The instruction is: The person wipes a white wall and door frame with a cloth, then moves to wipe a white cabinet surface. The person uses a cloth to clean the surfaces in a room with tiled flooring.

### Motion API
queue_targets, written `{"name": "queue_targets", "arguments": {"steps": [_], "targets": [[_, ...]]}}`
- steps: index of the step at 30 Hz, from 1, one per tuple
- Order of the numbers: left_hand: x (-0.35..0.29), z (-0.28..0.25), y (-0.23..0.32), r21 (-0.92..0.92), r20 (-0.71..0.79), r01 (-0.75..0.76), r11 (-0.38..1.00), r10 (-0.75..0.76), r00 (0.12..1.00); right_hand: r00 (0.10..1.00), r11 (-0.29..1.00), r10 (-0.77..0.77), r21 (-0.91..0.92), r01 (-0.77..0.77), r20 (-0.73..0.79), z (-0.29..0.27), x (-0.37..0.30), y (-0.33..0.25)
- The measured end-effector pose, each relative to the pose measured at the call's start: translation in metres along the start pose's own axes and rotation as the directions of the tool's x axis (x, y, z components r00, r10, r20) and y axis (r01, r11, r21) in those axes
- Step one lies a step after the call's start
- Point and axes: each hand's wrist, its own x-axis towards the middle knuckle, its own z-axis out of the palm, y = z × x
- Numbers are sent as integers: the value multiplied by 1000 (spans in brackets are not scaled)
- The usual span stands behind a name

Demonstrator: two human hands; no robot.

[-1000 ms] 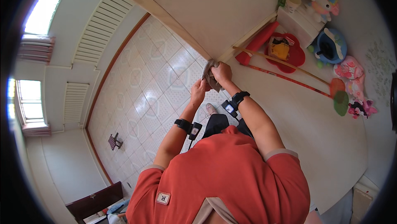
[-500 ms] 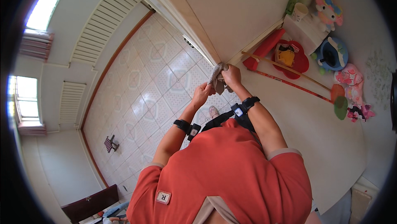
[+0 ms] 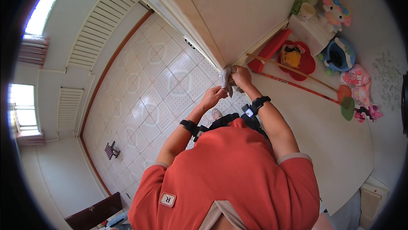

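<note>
A grey cloth (image 3: pixel 228 77) is bunched against the lower corner of a pale door-like panel (image 3: pixel 204 22). My right hand (image 3: pixel 241 76) is closed around the upper part of the cloth, close to the panel's edge. Lower and to the left, my left hand (image 3: pixel 214 96) has its fingers curled together at the hanging end of the cloth, and its fingertips touch it. Part of the cloth is hidden behind the right hand. Both wrists wear black straps with small devices.
Right of the panel are a red basin (image 3: pixel 305 64), a long wooden-handled tool (image 3: pixel 293 69), a red-handled one (image 3: pixel 293 84), a blue tub (image 3: pixel 340 56) and a plush toy (image 3: pixel 335 11). A small folding stool (image 3: pixel 111 150) stands on the tiled floor (image 3: pixel 148 98) at left.
Both hands have shifted slightly to the right. The cloth now hangs narrower and more bunched, where it was spread between the hands before. The view has moved a little.
</note>
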Motion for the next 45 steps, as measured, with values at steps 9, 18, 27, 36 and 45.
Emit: {"name": "queue_targets", "arguments": {"steps": [9,18,27,36,45], "targets": [[7,-6,-4,83,-4,-2,997,2,1000,996,992,93,83,-92,-9,1,-3,-2],[5,-3,4,29,-8,18,999,-18,1000,998,991,63,118,-61,-17,8,-5,-2],[12,-9,2,51,12,-6,999,6,1000,995,968,96,233,-95,8,18,-8,1],[10,-21,2,66,30,-13,998,11,1000,984,919,175,355,-170,17,25,-9,4],[5,-21,8,31,35,-6,1000,5,999,994,949,100,303,-85,-33,29,-14,5]]}}
